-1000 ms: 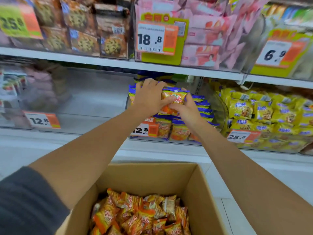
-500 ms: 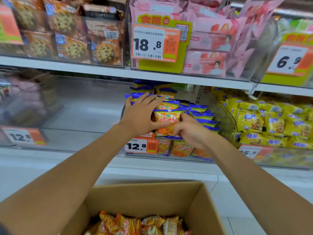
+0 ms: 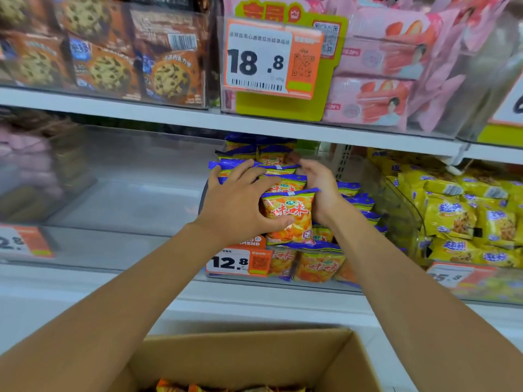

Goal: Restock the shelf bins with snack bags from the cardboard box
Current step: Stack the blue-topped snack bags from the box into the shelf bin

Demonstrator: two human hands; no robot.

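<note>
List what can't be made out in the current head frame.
All head view:
- Cardboard box: contents cut off by the bottom edge; only a sliver of bags shows.
- Left hand on the snack bags: gripping or just pressing is unclear; its palm hides the contact.
- Right hand: fingers blurred, partly behind the bags.
- Far-left price tag: blurred, cut by the left edge.
- Right price tag: digits blurred.
</note>
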